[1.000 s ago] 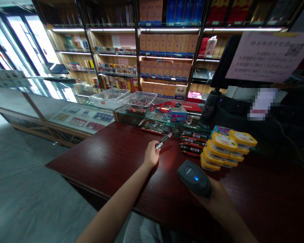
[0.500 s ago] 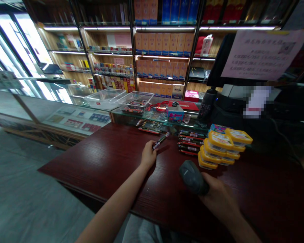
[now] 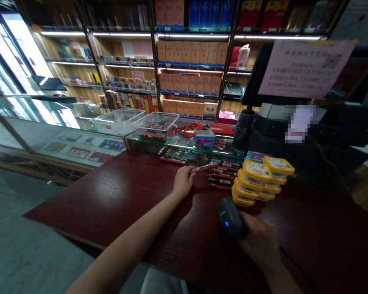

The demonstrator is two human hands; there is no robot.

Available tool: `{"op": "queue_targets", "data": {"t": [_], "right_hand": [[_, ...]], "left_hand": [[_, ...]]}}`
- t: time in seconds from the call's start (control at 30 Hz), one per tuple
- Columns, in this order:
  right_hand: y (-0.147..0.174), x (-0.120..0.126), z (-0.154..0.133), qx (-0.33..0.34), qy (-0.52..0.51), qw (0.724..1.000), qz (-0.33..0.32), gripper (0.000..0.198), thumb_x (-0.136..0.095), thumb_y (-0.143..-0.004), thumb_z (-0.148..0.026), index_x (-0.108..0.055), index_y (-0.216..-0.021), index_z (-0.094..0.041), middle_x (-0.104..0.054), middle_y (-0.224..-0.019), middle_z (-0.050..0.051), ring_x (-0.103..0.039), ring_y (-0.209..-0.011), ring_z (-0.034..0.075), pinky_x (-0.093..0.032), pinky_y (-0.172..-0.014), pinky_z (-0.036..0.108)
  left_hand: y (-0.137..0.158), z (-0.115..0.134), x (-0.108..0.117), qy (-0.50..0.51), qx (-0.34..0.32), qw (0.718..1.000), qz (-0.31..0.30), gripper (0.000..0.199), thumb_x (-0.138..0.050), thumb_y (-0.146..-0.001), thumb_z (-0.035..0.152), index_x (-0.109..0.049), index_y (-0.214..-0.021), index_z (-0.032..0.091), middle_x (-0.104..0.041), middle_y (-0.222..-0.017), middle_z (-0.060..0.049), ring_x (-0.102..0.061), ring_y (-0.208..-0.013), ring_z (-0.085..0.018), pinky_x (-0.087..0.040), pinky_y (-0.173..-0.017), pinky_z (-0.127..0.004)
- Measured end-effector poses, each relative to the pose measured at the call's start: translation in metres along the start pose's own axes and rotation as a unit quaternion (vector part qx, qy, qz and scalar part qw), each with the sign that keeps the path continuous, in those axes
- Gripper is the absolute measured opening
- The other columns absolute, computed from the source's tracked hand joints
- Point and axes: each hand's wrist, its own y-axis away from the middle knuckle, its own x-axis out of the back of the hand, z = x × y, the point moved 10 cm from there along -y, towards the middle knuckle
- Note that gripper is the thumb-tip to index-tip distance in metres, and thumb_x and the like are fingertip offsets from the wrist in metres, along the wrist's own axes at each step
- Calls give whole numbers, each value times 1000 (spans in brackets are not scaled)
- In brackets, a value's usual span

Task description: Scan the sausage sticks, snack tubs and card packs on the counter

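Observation:
My left hand [image 3: 183, 183] is closed on one end of a slim stick-shaped packet [image 3: 204, 168], dark with red edges. The packet points right, its far end by a row of similar packets [image 3: 222, 179] on the dark red desk [image 3: 116, 196]; whether it touches them I cannot tell. A dark barcode scanner [image 3: 231, 217] with a blue light showing is gripped in my right hand [image 3: 260, 237], above the desk. Just beyond the scanner stand stacked clear tubs with yellow lids [image 3: 257, 179].
Behind the desk runs a glass counter with clear plastic bins [image 3: 156, 122] and a small blue-and-pink box [image 3: 205, 139]. A monitor with a paper notice [image 3: 306, 67] stands at right, beside a black bottle [image 3: 243, 126]. Lit shelves of boxes [image 3: 190, 55] line the back.
My left hand has turned the packet flatter and moved it toward the row. The scanner's blue light is now visible. The view has shifted slightly right.

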Motion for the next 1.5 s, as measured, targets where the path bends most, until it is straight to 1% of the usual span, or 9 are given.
{"op": "queue_targets", "data": {"t": [0.2, 0.33, 0.5, 0.63, 0.83, 1.03, 1.17, 1.3, 1.5], "right_hand": [[0, -2, 1, 0, -11, 1000, -15, 29, -49, -73, -16, -59, -100, -20, -71, -91, 6, -66, -79, 21, -46, -69, 30], [0, -1, 4, 0, 2, 1000, -4, 32, -49, -71, -14, -59, -101, -20, -71, -92, 6, -66, -79, 21, -46, -69, 30], [1, -2, 4, 1, -5, 1000, -3, 30, -50, -72, -14, -60, -100, -20, -71, -92, 5, -66, -79, 19, -46, -70, 29], [0, -5, 2, 5, -16, 1000, -20, 31, -50, -72, -13, -59, -102, -19, -71, -95, 6, -66, -83, 20, -45, -72, 29], [-1, -5, 2, -11, -7, 999, -38, 31, -51, -73, -16, -60, -102, -20, -71, -92, 4, -66, -81, 20, -44, -71, 30], [1, -5, 2, -4, 7, 999, -33, 31, -49, -73, -13, -59, -101, -20, -71, -95, 6, -66, -82, 20, -46, -71, 30], [5, -6, 2, 13, 11, 1000, -11, 32, -48, -73, -13, -58, -102, -20, -71, -96, 7, -66, -83, 20, -48, -71, 29], [9, -7, 2, 31, 25, 999, 16, 35, -47, -71, -11, -57, -104, -20, -71, -96, 7, -67, -83, 20, -49, -72, 29], [9, -14, 7, 34, 27, 999, 14, 35, -51, -70, -12, -58, -103, -22, -72, -94, 4, -68, -80, 19, -50, -70, 27]], "left_hand": [[-38, 50, -48, -31, -29, 999, -13, 27, -56, -81, 16, -67, -104, 25, -55, -103, -8, -48, -101, -23, -41, -92, -38], [-49, 66, -75, -6, -55, 998, -34, 27, -60, -79, 16, -68, -103, 26, -52, -111, -7, -46, -107, -23, -39, -96, -38], [-48, 37, -73, 37, 17, 999, 8, 37, -66, -73, 15, -65, -109, 21, -55, -110, -9, -52, -104, -22, -41, -99, -38], [-38, 7, -74, 112, 93, 989, 30, 34, -55, -77, 8, -66, -108, 15, -62, -107, -10, -58, -102, -20, -44, -96, -36], [-33, 19, -85, 137, 51, 989, 9, 39, -46, -78, 4, -66, -110, 14, -64, -107, -10, -57, -105, -19, -44, -98, -35], [-31, 10, -67, 79, 20, 997, 4, 38, -51, -77, 6, -62, -113, 12, -57, -108, -12, -55, -105, -20, -44, -98, -34], [-33, -31, -33, -19, 52, 998, 25, 33, -53, -78, 9, -63, -108, 16, -56, -108, -10, -54, -105, -21, -43, -99, -36], [-42, -82, 14, -163, 137, 975, 55, 29, -51, -80, 12, -64, -106, 16, -57, -111, -11, -53, -107, -23, -41, -98, -35], [-63, -119, 29, -290, 129, 947, -53, 34, -46, -83, 12, -57, -115, 19, -59, -115, -11, -50, -110, -25, -43, -90, -35]]}}
